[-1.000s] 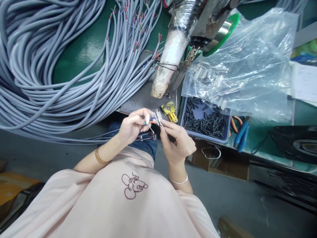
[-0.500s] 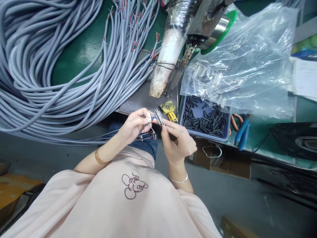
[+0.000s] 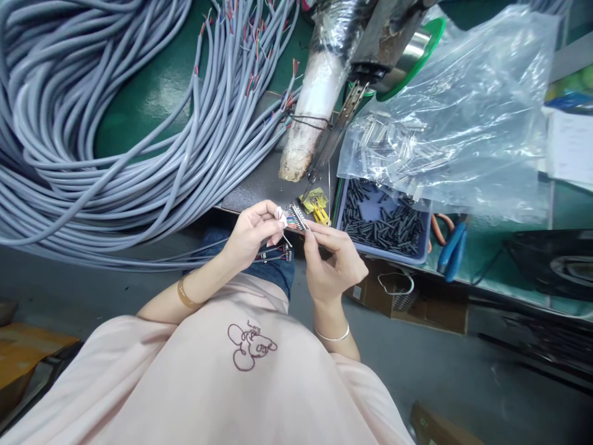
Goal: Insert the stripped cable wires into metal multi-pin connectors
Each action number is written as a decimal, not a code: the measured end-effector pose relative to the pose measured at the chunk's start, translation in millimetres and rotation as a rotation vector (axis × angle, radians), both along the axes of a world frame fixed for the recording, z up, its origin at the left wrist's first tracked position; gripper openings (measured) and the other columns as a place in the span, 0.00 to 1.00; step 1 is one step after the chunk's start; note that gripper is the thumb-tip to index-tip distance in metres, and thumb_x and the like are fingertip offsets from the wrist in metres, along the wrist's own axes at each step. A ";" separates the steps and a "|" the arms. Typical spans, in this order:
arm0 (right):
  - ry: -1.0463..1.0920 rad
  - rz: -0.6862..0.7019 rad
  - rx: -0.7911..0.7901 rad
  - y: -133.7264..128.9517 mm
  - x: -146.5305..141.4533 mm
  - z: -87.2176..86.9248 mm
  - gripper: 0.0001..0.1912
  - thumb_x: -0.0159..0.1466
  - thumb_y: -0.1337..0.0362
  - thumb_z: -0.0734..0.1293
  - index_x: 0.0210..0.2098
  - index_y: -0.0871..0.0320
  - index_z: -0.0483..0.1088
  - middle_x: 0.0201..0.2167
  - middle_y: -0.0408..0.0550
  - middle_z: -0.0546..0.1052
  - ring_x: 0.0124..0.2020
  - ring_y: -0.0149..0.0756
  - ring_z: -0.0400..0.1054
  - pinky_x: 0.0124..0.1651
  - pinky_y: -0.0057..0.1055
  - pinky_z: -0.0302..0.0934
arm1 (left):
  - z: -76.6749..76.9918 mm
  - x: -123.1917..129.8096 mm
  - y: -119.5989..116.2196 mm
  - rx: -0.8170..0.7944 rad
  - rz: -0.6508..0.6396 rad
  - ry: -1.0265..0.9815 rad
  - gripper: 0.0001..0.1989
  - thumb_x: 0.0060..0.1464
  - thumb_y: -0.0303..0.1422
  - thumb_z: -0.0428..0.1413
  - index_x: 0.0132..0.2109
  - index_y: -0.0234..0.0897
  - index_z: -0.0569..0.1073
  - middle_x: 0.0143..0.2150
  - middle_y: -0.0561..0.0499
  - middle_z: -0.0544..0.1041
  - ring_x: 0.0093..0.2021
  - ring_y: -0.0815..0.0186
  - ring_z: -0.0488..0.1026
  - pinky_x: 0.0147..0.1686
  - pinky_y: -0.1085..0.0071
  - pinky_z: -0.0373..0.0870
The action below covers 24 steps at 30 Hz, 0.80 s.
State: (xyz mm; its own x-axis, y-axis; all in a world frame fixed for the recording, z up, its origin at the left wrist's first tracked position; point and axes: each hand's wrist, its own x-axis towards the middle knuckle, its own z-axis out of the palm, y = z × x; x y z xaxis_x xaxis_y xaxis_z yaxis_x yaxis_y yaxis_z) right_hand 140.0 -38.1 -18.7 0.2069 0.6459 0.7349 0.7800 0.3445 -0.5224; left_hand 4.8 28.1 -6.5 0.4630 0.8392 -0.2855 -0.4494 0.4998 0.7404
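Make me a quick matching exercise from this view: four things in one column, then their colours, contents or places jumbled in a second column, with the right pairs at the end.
Things:
1. Connector
2. Tray
3. Pliers
4. Cables

Descriptions:
A. Orange and blue handles
B. Grey, gathered in a big looped bundle
C. Pinched in the right hand
D. Holds many small black pieces

Right pairs: 1-C, 2-D, 3-A, 4-B.

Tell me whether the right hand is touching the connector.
Touching. The head view shows it: the right hand has its grip closed on one end of the connector, with no gap visible between them.
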 end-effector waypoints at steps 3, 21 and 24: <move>-0.004 -0.004 -0.004 -0.5 0.4 -0.5 0.08 0.64 0.73 0.73 0.37 0.54 0.73 0.36 0.44 0.86 0.36 0.33 0.82 0.39 0.27 0.75 | -0.3 -1.2 0.9 -0.016 -0.022 -0.039 0.11 0.40 0.30 0.65 0.28 0.35 0.70 0.25 0.55 0.74 0.18 0.77 0.63 0.18 0.77 0.55; -0.014 -0.017 -0.009 -2.9 -0.6 -2.5 0.08 0.65 0.73 0.72 0.37 0.54 0.72 0.35 0.43 0.85 0.36 0.33 0.82 0.39 0.28 0.76 | 0.7 -6.7 1.3 0.024 -0.065 -0.050 0.13 0.39 0.32 0.67 0.27 0.33 0.70 0.29 0.53 0.74 0.19 0.77 0.65 0.19 0.77 0.57; 0.013 0.002 -0.002 0.0 -0.2 -1.7 0.08 0.65 0.73 0.71 0.37 0.54 0.72 0.36 0.43 0.85 0.36 0.32 0.82 0.39 0.28 0.76 | -1.9 -3.1 1.1 0.057 -0.024 0.046 0.16 0.40 0.32 0.70 0.28 0.35 0.68 0.27 0.55 0.73 0.19 0.79 0.63 0.18 0.79 0.58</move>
